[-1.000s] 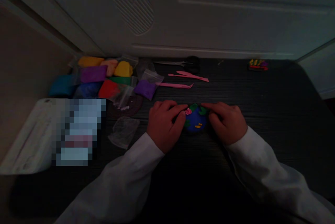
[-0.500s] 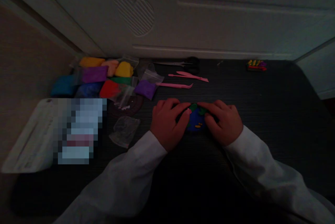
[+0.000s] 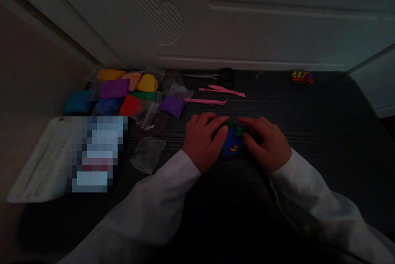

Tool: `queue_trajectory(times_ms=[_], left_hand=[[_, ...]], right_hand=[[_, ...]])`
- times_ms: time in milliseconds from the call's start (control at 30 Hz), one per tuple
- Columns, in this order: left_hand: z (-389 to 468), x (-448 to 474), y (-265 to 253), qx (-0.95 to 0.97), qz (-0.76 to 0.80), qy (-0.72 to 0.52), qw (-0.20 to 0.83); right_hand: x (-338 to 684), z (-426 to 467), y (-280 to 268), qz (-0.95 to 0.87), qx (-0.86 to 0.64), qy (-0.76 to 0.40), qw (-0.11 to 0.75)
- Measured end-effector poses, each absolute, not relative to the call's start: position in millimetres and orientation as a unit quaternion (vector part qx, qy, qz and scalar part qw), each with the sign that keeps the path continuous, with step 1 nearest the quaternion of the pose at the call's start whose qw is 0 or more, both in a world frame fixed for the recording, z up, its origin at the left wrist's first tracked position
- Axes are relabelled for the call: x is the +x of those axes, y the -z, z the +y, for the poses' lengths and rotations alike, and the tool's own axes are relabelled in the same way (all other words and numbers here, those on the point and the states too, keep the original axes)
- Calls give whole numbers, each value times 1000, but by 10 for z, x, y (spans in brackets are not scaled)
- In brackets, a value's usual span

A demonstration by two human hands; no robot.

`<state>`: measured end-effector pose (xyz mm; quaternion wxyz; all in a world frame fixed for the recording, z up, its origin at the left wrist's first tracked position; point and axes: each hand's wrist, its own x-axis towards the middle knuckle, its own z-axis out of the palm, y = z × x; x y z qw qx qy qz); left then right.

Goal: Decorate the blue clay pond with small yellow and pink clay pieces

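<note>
The blue clay disc (image 3: 230,144) lay on the dark tabletop (image 3: 333,132) between your hands, probably light, soft and easily dented, best held by its rim (not the raised green pieces (image 3: 238,132)). Your left hand (image 3: 203,142) was loosely parted, thumb over the disc's left side; your right hand (image 3: 267,144) was half spread at its right edge, contact unclear. Since half a second earlier, your index fingertips had drawn further apart and the pink piece had gone from view

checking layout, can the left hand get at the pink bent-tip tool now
Probably yes: the pink bent-tip tool lies just beyond the left hand, only dark tabletop showing between.
</note>
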<state>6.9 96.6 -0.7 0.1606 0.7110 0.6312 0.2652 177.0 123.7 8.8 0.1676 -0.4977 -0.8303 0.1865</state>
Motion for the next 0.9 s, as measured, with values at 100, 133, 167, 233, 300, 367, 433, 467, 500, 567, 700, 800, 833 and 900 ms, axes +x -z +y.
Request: queue_trajectory(times_ms=[100,133,167,233,300,367,433,467,500,567,700,800,833,900], left_hand=[[996,73,-1,715,617,-273,180],[1002,73,-2,714,615,-276,186],[1007,72,-3,713,614,-279,189],[1012,70,-2,714,613,-278,195],[1014,69,0,715,612,-276,195],[1017,67,4,717,611,-275,195],[1020,67,6,717,611,-276,193],[1021,66,7,716,611,-278,192],[1022,67,7,715,612,-280,191],[1023,68,7,714,613,-281,191],[1021,71,4,717,612,-273,190],[1023,74,-7,716,615,-272,186],[1024,75,-12,716,616,-270,185],[1028,80,-20,716,619,-267,184]], right_hand=[[1847,1237,-91,-831,-483,-204,185],[1864,1232,-97,-833,-477,-207,188],[1872,1223,-107,-838,-468,-208,187],[1867,1197,-138,-852,-450,-204,173],[1839,1164,-175,-866,-438,-193,143],[1805,1131,-201,-878,-430,-179,111],[1776,1107,-205,-887,-422,-163,97],[1767,1099,-198,-890,-418,-156,92],[1759,1094,-187,-892,-416,-151,89],[1750,1092,-157,-895,-414,-142,88],[1739,1100,-107,-896,-417,-124,89],[1732,1101,-96,-895,-420,-119,90],[1730,1100,-95,-895,-419,-119,91],[1729,1100,-95,-895,-419,-118,93]])
